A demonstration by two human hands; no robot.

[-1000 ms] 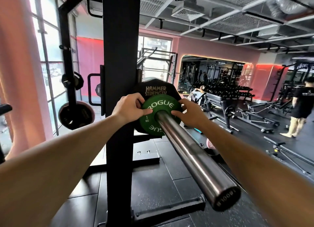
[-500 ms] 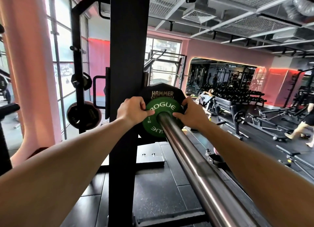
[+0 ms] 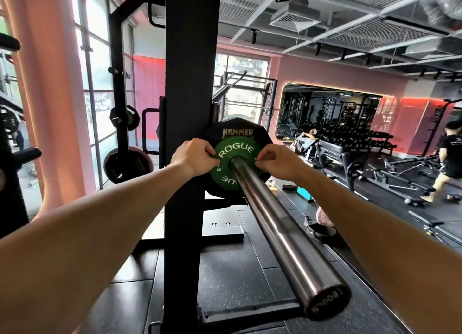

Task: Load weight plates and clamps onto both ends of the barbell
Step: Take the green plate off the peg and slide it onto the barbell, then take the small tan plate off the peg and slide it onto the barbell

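Note:
The steel barbell sleeve runs from its end cap at lower right up toward the rack. A small green ROGUE plate sits on the sleeve, flat against a larger black HAMMER STRENGTH plate behind it. My left hand grips the green plate's left rim and my right hand grips its right rim, both arms stretched out. A black clamp lies on the floor right of the sleeve, partly hidden by my right arm.
A thick black rack upright stands just left of the plates. Spare black plates hang on pegs further left. Benches and dumbbell racks fill the right side, where a person in black walks. A teal object lies on the mat.
The green plate has slid a little further up the sleeve against the black plate, with both hands staying on its rims. My view shifted, so the sleeve's end cap shows again.

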